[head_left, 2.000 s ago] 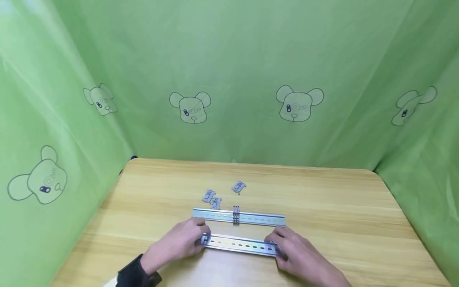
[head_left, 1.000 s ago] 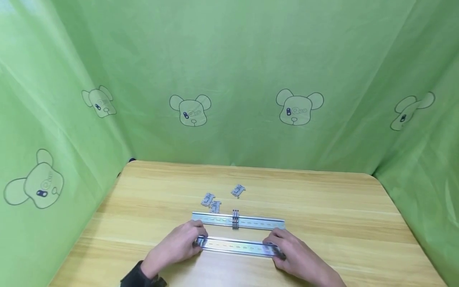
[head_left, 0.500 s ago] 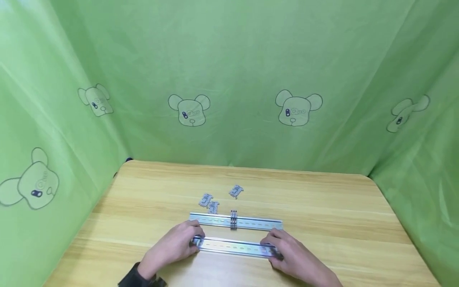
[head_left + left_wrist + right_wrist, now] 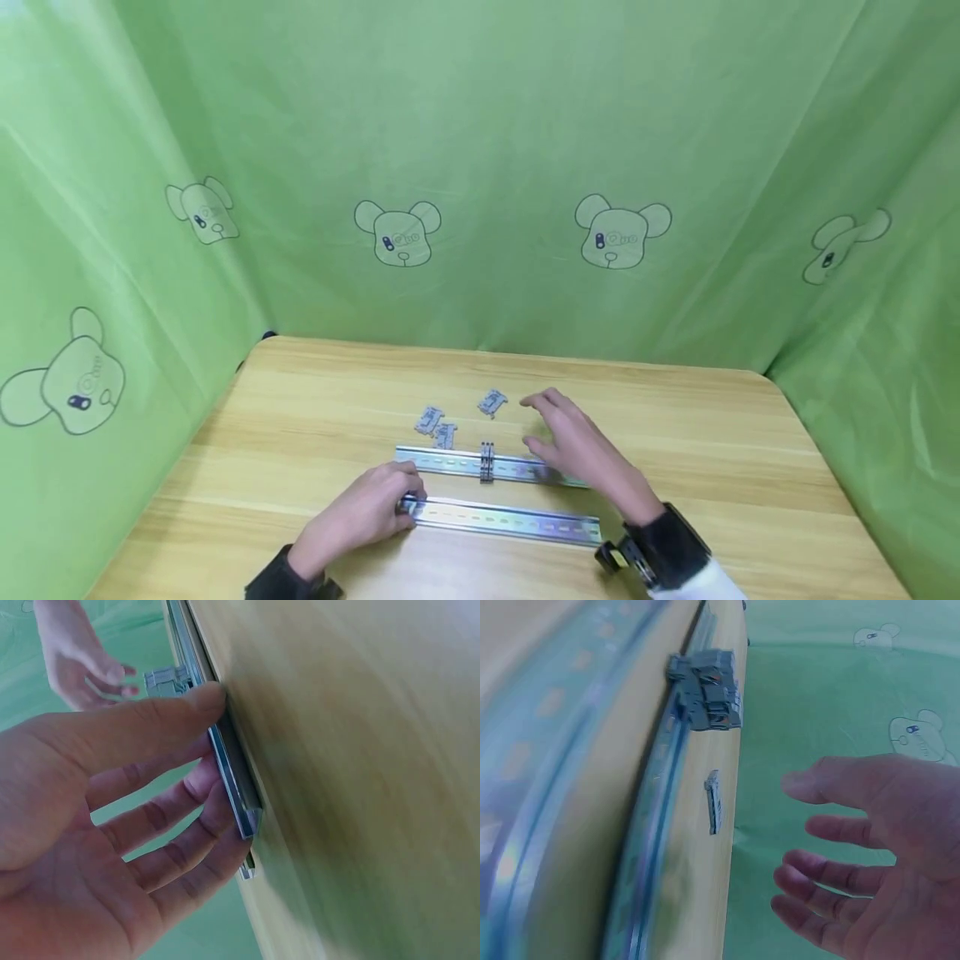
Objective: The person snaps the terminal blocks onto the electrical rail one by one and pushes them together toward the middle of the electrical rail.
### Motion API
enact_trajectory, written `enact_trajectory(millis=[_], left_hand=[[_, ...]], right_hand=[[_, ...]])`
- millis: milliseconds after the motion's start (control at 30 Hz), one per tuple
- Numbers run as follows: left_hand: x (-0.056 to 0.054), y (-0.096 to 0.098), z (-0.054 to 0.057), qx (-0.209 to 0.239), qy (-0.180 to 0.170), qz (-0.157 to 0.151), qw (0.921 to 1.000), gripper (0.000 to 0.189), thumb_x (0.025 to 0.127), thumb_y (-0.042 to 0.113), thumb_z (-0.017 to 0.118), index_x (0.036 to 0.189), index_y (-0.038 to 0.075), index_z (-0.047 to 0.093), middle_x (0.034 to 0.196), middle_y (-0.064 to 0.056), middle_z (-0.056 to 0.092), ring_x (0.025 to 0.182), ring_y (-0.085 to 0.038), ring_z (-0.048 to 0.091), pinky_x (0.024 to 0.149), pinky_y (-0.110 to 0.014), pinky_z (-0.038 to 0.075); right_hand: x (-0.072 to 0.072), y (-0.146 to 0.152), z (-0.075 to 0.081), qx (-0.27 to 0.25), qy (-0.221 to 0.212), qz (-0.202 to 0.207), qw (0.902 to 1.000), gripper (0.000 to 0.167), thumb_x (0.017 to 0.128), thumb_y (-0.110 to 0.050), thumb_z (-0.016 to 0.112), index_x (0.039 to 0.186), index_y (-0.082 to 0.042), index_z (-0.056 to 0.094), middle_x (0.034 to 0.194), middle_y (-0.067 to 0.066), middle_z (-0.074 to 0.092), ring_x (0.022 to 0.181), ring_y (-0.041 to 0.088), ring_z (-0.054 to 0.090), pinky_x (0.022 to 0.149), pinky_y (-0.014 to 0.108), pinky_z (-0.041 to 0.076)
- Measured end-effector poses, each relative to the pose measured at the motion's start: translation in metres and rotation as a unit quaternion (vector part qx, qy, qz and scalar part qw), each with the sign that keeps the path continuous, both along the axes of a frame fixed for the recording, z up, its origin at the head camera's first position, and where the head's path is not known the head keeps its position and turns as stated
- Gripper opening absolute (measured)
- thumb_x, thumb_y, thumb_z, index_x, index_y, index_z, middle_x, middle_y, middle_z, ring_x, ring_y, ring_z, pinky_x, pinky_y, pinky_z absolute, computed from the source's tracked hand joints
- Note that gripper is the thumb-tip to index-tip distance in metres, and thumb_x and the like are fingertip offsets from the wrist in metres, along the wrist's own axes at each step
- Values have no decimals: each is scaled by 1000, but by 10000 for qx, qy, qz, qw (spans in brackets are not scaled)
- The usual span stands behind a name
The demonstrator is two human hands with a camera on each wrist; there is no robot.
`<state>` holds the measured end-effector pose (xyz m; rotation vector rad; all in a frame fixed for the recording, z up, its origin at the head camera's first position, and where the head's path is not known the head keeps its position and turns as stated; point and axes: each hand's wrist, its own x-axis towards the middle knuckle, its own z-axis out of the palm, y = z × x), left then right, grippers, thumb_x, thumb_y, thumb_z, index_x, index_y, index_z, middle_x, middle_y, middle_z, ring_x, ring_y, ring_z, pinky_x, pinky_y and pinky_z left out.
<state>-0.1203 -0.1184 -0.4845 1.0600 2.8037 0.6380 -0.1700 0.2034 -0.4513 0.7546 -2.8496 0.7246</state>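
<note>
My left hand (image 4: 367,510) grips the left end of the near slotted metal DIN rail (image 4: 502,520). In the left wrist view, the thumb (image 4: 161,720) lies on one side of that rail and the fingers on the other. My right hand (image 4: 573,442) holds nothing and hovers over the right part of the far DIN rail (image 4: 442,461), fingers spread and pointing left. Clipped near the middle of the far rail are grey terminal blocks (image 4: 709,690), standing upright. A loose grey terminal block (image 4: 492,403) lies just left of my right fingertips.
Two more loose terminal blocks, one at the left (image 4: 429,420) and another (image 4: 446,436) beside it, lie behind the far rail. The wooden table (image 4: 712,467) is walled by green cloth (image 4: 495,125) at the back and sides.
My right hand has let go of the near rail's right end and moved up and away, over the far rail. The left hand keeps its grip, and the near rail stays about where it was.
</note>
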Motion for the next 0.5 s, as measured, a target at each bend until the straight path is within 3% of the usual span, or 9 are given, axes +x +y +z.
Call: enact_trajectory(millis=[233, 500], left_hand=[[-2, 0, -1, 29, -172, 61, 9998, 25, 73, 10, 90, 93, 12, 75, 90, 6, 66, 79, -7, 59, 71, -23, 55], [-2, 1, -3, -2, -36, 73, 10000, 26, 72, 11, 90, 94, 13, 75, 91, 7, 67, 80, -7, 59, 73, -24, 56]], right_hand=[[-38, -24, -6, 172, -597, -221, 9978, 58, 88, -15, 80, 138, 3, 56, 131, 21, 58, 114, 34, 61, 96, 46, 57], [-61, -35, -25, 178, -993, -438, 9939, 63, 87, -19, 82, 138, 5, 55, 137, 25, 55, 122, 39, 56, 104, 52, 51]])
